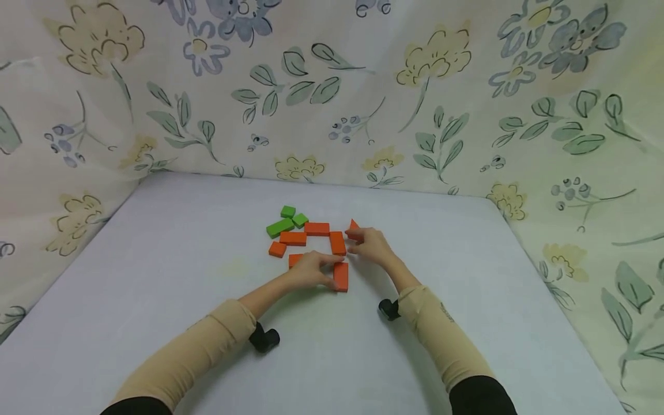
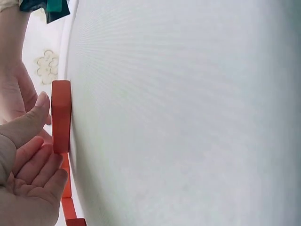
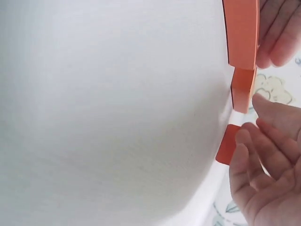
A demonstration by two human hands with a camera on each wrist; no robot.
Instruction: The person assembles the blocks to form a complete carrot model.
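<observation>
My left hand (image 1: 309,271) reaches in with thumb and fingers spread along the left side of an upright-lying orange rectangular block (image 1: 340,276). In the left wrist view, the thumb is beside that block (image 2: 61,117) and the fingertips are at its lower end. My right hand (image 1: 372,245) has its fingertips at a small orange triangular block (image 1: 354,224), partly covered. Its thumb comes close to another orange rectangular block (image 1: 338,243); the right wrist view shows the fingers (image 3: 242,155) loosely bent beside a red-orange piece (image 3: 227,145).
Two more orange rectangles (image 1: 317,229) (image 1: 293,238), a small orange block (image 1: 277,249) and a part-hidden orange block (image 1: 294,260) form an outline on the white table (image 1: 207,242). Several green blocks (image 1: 280,227) lie behind at left. A flowered cloth (image 1: 363,155) hangs behind.
</observation>
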